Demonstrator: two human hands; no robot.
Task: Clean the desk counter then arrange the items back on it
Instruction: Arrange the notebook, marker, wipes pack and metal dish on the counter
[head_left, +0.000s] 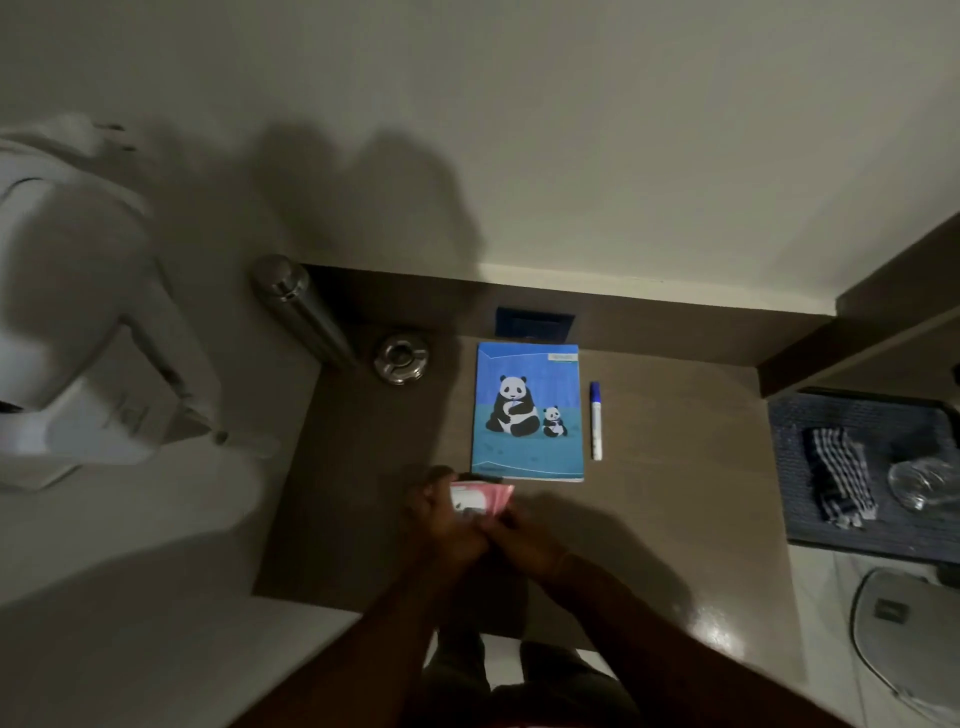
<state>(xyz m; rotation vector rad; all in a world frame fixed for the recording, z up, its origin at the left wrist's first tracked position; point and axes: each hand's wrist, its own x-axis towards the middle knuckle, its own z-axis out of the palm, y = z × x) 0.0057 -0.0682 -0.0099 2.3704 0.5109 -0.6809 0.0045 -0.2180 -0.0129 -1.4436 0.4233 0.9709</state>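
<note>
Both forearms reach forward from the bottom edge and meet over the near part of the brown desk counter. The left hand and the right hand touch each other, fingers curled together around a small pink and white packet, held just above the counter. Just behind the packet lies a blue panda notebook, flat, with a marker beside its right edge. A steel bottle stands at the far left corner.

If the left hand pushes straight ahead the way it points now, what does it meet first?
Probably the near edge of the blue panda-cover notebook; the left hand, with the pink-and-white packet, points roughly there, though height above the desk is unclear.
</note>
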